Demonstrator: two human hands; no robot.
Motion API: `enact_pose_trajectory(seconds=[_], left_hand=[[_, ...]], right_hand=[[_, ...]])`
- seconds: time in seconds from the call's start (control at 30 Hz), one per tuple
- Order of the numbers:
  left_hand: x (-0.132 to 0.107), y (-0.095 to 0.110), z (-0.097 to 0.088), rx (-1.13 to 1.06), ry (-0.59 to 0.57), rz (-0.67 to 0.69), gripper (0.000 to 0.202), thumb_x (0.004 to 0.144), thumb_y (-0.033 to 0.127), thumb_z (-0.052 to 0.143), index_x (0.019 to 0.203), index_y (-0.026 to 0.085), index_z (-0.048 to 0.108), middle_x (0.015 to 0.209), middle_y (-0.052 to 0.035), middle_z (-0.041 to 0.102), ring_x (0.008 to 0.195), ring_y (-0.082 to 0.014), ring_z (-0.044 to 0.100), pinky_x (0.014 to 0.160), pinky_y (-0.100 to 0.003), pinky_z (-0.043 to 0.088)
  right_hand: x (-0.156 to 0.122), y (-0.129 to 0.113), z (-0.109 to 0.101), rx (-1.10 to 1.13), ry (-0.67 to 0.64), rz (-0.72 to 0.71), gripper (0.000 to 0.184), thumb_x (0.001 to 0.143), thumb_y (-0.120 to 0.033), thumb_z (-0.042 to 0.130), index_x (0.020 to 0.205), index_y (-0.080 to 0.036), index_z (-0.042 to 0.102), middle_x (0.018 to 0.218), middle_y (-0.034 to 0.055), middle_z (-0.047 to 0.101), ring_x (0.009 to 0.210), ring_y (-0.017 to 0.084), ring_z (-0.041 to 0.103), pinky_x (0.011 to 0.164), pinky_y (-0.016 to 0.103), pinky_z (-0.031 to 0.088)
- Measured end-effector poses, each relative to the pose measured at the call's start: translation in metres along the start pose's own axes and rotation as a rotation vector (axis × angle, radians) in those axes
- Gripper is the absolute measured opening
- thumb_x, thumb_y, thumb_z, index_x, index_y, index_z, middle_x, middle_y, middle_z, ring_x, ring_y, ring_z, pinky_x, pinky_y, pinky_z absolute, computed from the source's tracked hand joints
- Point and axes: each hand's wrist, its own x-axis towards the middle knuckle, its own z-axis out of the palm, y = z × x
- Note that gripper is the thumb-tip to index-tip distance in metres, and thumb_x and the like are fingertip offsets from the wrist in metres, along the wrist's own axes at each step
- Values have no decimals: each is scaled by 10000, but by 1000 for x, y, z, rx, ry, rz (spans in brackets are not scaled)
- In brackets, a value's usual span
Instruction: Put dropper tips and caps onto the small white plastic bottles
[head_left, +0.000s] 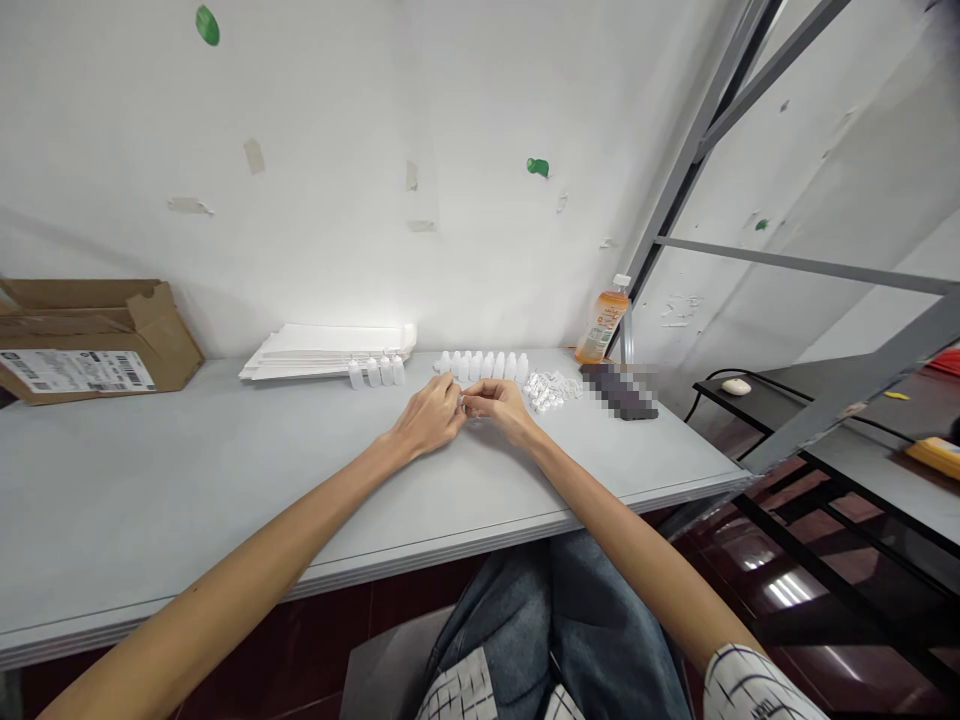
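Over the middle of the grey table, my left hand (431, 416) and my right hand (501, 404) meet at the fingertips. Both are closed, with fingers pinched around something small and pale that they mostly hide. Just behind them stands a row of small white squeeze bottles (489, 367), upright and close together. To the right of my right hand lies a pile of small white plastic parts (553, 390), which look like caps and tips. Left of my hands is a shorter group of small dropper bottles (374, 373) with narrow tips.
A stack of white sheets (322, 350) lies against the wall behind the dropper bottles. An open cardboard box (161, 335) sits at the far left of the table (187, 480). At right stand an orange drink bottle (602, 325), a dark blurred object (626, 392) and a grey metal frame (675, 180).
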Motion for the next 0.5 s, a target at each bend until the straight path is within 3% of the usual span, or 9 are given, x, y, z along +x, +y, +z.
enact_pose_trajectory(seconds=[0.5], left_hand=[[-3, -3, -2, -58, 79, 136, 97, 829, 174, 442, 815, 144, 533, 846, -103, 533, 767, -213, 498, 668, -344, 445]], right_hand=[[-1, -6, -6, -32, -44, 3, 197, 623, -306, 756, 644, -139, 652, 624, 18, 640, 600, 134, 610, 670, 296, 508]])
